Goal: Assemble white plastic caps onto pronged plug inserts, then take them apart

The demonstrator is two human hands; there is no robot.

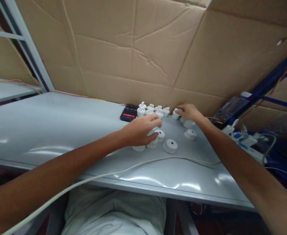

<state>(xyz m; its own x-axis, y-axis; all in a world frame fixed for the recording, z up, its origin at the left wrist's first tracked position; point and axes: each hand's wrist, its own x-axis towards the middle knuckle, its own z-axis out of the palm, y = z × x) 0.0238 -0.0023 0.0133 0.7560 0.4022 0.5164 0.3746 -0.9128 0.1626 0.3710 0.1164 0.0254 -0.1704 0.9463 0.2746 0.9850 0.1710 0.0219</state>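
My left hand point(144, 129) reaches over several round white caps on the grey table, its thumb and fingers curved apart; a cap lies partly hidden between them. With its fingers closed round a white fitting point(175, 114), my right hand point(188, 111) is near the cardboard wall. Several white fittings with small raised tops point(150, 109) stand in a group between the hands. Nearer the front edge lie a white cap with a dark centre hole point(170, 146) and a similar cap point(190, 134) below my right wrist.
A phone point(129, 113) lies left of the fittings. A pale cable point(124, 170) crosses the table point(60, 124) in front of the caps. Cardboard point(124, 49) rises behind. At the right are a power strip with plugs point(248, 143) and a blue frame point(263, 81).
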